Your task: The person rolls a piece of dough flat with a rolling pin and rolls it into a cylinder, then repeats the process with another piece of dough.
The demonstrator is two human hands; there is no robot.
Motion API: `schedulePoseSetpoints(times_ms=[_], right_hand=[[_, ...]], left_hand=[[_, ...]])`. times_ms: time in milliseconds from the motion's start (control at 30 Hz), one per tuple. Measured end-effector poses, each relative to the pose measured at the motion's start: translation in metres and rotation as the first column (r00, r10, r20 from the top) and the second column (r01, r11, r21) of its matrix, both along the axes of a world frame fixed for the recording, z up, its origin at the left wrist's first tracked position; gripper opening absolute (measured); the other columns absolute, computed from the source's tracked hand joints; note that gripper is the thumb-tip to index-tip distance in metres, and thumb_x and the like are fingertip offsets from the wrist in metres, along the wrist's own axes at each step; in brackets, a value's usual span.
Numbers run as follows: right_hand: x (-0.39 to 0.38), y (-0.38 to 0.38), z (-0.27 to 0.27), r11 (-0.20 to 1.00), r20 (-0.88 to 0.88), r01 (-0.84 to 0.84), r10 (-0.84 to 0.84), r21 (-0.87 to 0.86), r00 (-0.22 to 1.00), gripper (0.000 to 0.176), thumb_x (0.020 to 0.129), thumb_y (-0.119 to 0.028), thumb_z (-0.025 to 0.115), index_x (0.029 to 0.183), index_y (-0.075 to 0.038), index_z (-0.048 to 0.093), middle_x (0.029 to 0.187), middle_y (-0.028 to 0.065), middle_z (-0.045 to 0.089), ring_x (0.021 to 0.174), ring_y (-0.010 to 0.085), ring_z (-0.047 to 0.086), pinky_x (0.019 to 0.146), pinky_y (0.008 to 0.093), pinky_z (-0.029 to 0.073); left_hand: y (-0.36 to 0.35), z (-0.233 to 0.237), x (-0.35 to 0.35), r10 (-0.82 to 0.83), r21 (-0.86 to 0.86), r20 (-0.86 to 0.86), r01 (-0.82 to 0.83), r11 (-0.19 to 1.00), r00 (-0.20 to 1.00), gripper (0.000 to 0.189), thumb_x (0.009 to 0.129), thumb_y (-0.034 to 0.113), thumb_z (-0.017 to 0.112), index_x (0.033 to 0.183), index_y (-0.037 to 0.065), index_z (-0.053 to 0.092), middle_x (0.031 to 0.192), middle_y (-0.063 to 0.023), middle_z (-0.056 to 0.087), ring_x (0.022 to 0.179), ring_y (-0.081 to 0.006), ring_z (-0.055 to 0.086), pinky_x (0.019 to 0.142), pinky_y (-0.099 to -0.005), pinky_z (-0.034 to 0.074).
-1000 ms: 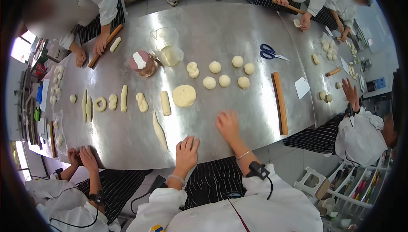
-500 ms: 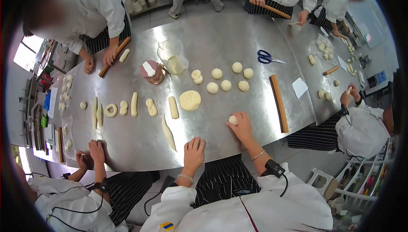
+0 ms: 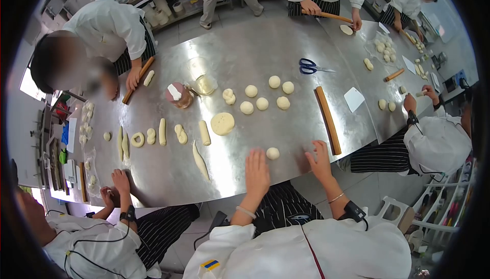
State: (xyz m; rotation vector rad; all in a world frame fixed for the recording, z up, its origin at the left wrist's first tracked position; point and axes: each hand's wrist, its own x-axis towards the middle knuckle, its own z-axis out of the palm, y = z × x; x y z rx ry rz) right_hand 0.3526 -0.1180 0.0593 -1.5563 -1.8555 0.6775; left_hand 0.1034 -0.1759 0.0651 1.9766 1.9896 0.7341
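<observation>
A small round dough ball (image 3: 272, 153) rests on the steel table between my two hands, touched by neither. My left hand (image 3: 257, 171) is just left of it, palm down with fingers stretched out. On the ball's right, my right hand (image 3: 320, 161) is held up with its fingers apart and nothing in them. Beyond the ball lie several more dough balls (image 3: 262, 104), a flat dough disc (image 3: 222, 124) and a knotted dough piece (image 3: 228, 96). A long tapered dough strip (image 3: 200, 161) lies left of my left hand.
A rolling pin (image 3: 328, 120), blue-handled scissors (image 3: 309, 66) and a white scraper (image 3: 354, 99) lie to the right. A clear jug (image 3: 205, 84) and a lidded jar (image 3: 178, 95) stand beyond the dough. Co-workers handle dough and rolling pins around the steel table (image 3: 168, 177).
My right hand has let go of the dough ball and moved right, its fingers spreading. My left hand has moved right and forward, close to the ball. The view has shifted slightly.
</observation>
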Motion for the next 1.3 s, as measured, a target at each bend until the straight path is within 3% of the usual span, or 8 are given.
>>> schedulePoseSetpoints(times_ms=[100,267,400,600,667,867,967,1300], right_hand=[[0.040,-0.003,0.005,0.988,0.043,0.151,-0.149,-0.030,0.988,0.039,0.091,-0.014,0.066,0.124,0.004,0.053,0.121,0.0181,0.052,0.097,0.0294,0.056,0.085,0.0366,0.048],[0.084,0.012,0.000,0.961,-0.066,0.272,-0.275,-0.049,0.959,0.027,0.094,-0.011,0.060,0.117,0.003,0.057,0.115,0.0149,0.054,0.092,0.0254,0.055,0.085,0.0355,0.047],[0.105,0.031,-0.007,0.961,-0.100,0.276,-0.274,0.009,0.957,0.027,0.092,-0.010,0.060,0.116,0.003,0.058,0.113,0.0165,0.056,0.097,0.0300,0.055,0.089,0.0383,0.046],[0.115,0.055,-0.033,0.960,0.203,0.276,-0.278,0.041,0.939,0.046,0.088,-0.016,0.067,0.125,0.005,0.051,0.123,0.0234,0.051,0.113,0.0412,0.048,0.098,0.0462,0.041],[0.116,0.058,-0.036,0.961,0.180,0.275,-0.265,-0.031,0.947,0.055,0.085,-0.020,0.070,0.129,0.005,0.047,0.125,0.0250,0.048,0.115,0.0428,0.046,0.099,0.0478,0.040],[0.117,0.065,-0.052,0.978,0.219,0.199,-0.181,-0.058,0.959,0.043,0.083,-0.018,0.069,0.117,0.004,0.054,0.109,0.0233,0.054,0.103,0.0422,0.053,0.091,0.0483,0.044],[0.114,0.070,-0.048,0.979,0.228,0.195,-0.177,-0.060,0.957,0.037,0.081,-0.016,0.068,0.110,0.004,0.057,0.102,0.0227,0.057,0.097,0.0427,0.056,0.086,0.0491,0.047],[0.130,0.078,-0.077,0.976,0.214,0.204,-0.183,-0.080,0.960,0.033,0.082,-0.015,0.062,0.109,0.005,0.056,0.102,0.0253,0.060,0.096,0.0441,0.058,0.083,0.0495,0.048]], left_hand=[[0.015,-0.009,0.034,-0.106,0.060,0.016,0.105,0.993,0.994,0.062,0.092,0.020,0.057,0.146,-0.003,0.036,0.153,-0.0214,0.034,0.145,-0.0380,0.027,0.119,-0.0490,0.021],[0.031,-0.024,0.039,-0.271,-0.230,-0.131,0.237,0.944,0.954,0.077,0.091,0.043,0.060,0.150,0.001,0.033,0.159,-0.0153,0.027,0.149,-0.0302,0.021,0.120,-0.0490,0.018],[0.041,-0.001,0.041,-0.222,-0.160,-0.271,0.184,0.970,0.937,0.076,0.091,0.043,0.059,0.150,0.003,0.033,0.160,-0.0134,0.027,0.149,-0.0277,0.021,0.120,-0.0497,0.018],[0.041,-0.010,0.044,-0.236,-0.267,-0.219,0.174,0.948,0.947,0.072,0.092,0.038,0.058,0.150,0.001,0.032,0.158,-0.0148,0.030,0.149,-0.0303,0.022,0.120,-0.0517,0.015],[0.040,0.004,0.049,-0.156,-0.092,-0.242,0.137,0.986,0.958,0.072,0.092,0.035,0.059,0.149,0.000,0.032,0.158,-0.0156,0.030,0.148,-0.0317,0.023,0.119,-0.0516,0.016],[0.038,-0.022,0.052,-0.185,-0.215,-0.217,0.138,0.967,0.958,0.071,0.091,0.034,0.059,0.148,-0.001,0.034,0.158,-0.0167,0.030,0.148,-0.0313,0.024,0.119,-0.0525,0.017],[0.044,0.008,0.060,-0.061,-0.028,-0.240,0.056,0.998,0.969,0.073,0.091,0.036,0.060,0.148,-0.001,0.034,0.157,-0.0163,0.032,0.148,-0.0307,0.024,0.119,-0.0533,0.016],[0.037,-0.029,0.049,-0.155,-0.124,-0.284,0.124,0.985,0.946,0.080,0.090,0.043,0.060,0.150,0.000,0.030,0.158,-0.0161,0.028,0.149,-0.0318,0.021,0.118,-0.0524,0.019]])
